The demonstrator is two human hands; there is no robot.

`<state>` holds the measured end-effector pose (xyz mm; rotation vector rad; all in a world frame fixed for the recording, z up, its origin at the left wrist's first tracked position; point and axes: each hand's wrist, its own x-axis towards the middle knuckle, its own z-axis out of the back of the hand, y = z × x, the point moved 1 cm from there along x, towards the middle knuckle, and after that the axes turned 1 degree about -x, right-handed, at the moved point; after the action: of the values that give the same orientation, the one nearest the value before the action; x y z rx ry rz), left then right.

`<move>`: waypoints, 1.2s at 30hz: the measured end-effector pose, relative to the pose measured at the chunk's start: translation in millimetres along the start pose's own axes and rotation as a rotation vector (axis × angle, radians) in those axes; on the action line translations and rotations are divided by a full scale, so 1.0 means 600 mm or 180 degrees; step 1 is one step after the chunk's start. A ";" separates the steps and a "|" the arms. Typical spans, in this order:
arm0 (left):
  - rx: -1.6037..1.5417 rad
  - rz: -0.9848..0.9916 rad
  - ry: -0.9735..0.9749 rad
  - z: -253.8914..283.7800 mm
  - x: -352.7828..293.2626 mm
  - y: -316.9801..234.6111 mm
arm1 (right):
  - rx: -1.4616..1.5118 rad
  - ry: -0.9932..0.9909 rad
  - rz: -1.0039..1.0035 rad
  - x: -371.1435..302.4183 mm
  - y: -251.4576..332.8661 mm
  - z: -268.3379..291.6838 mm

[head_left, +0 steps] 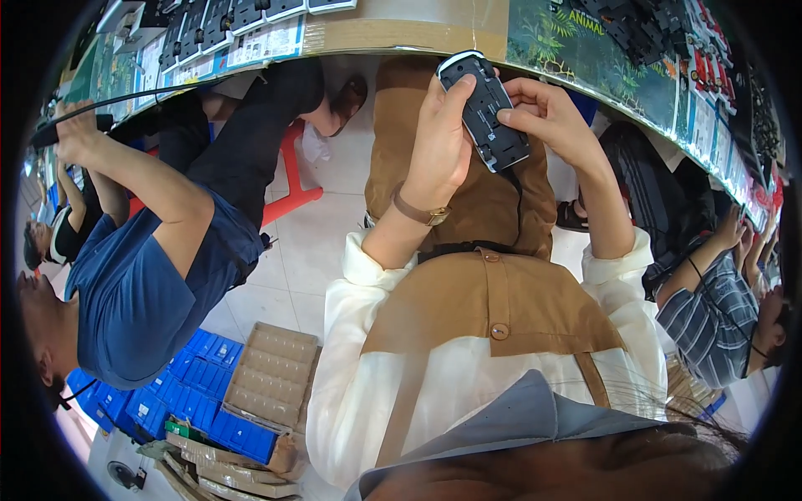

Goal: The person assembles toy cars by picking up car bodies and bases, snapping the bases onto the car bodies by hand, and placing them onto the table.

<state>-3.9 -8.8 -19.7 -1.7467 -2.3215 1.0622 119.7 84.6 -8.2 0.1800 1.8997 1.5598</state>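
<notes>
A toy car (494, 117) with a black underside and a white edge is held up over my lap, bottom side facing me. My left hand (445, 129) grips it along its left side, thumb laid over the black base and fingers behind it. On the car's right side is my right hand (555, 121), its thumb pressed on the base near the edge and its fingers curled. Whether a small part sits under those right fingertips cannot be made out.
The table edge (405, 37) runs just beyond my hands. Rows of black-and-white car parts (221, 23) lie at left, black parts (639, 29) and red-and-white pieces (710, 63) at right. Co-workers sit either side; the left one holds a dark corded tool (71, 129). Blue bins (196, 376) stand behind.
</notes>
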 end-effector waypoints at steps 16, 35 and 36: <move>0.0507 -0.0237 0.0840 0.031 -0.018 -0.044 | 0.0018 -0.0555 0.0243 0.031 0.050 -0.036; 0.0951 -0.0900 0.0262 0.027 -0.003 -0.048 | -0.0172 -0.0501 0.0327 0.079 0.059 -0.037; 0.0969 -0.0919 0.0169 0.031 -0.005 -0.051 | -0.0278 -0.0570 0.0255 0.094 0.065 -0.030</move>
<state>-36.1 -24.5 -16.4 -1.2727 -2.1557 1.2181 54.3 108.7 6.2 0.3494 1.7011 1.6190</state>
